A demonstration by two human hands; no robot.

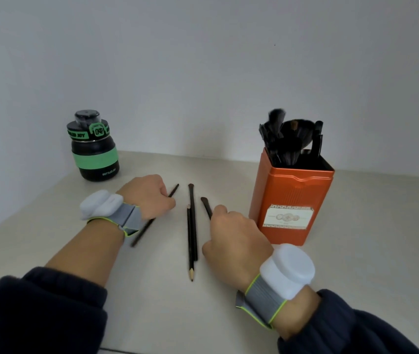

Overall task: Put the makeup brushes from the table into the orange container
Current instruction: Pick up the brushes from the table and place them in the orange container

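Left hand (149, 195) grip pinching one brush (152, 221); right hand (234, 241) grip pinching another brush (205, 204); one more brush (193, 221) and one pencil (190, 251) loose on bench (152, 302).

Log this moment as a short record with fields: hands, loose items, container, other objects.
left hand: closed on a thin brush
right hand: fingers on a short brush
between hands: long brush and pencil, side by side on the table
orange container: upright, open, already holding brushes
other: black and green bottle, back left
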